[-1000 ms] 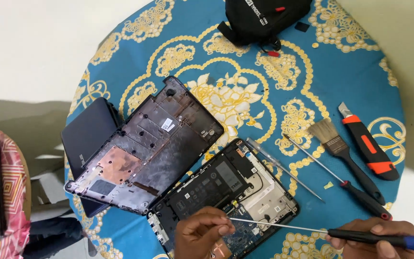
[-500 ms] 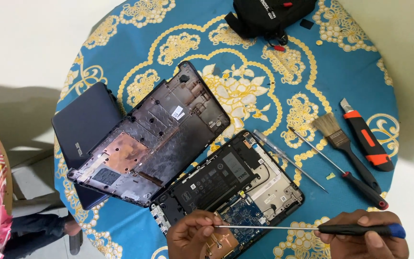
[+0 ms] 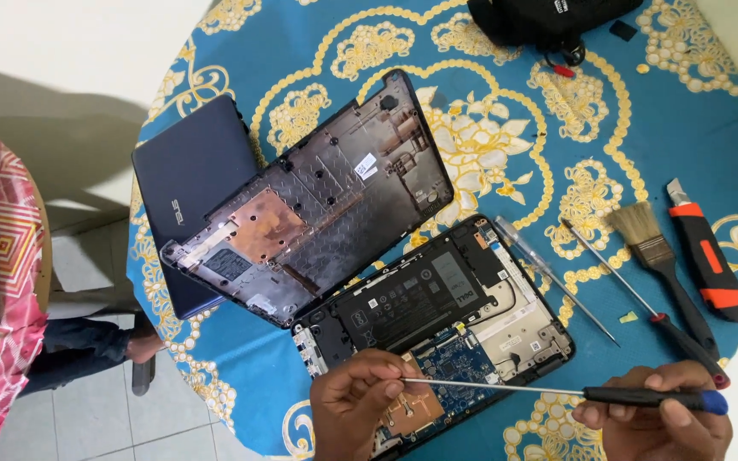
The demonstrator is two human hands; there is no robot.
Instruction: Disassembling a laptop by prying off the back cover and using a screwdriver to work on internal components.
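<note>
Your right hand [image 3: 655, 418] grips the screwdriver [image 3: 557, 391] by its handle, fingers wrapped tight, while your left hand [image 3: 356, 405] pinches its tip, steadying it over the open laptop [image 3: 437, 303] at the bench's [image 3: 506, 111] near edge.

Single head cam, looking steeply down from close above the round table [image 3: 694, 137], hands cropped at the bottom edge.
</note>
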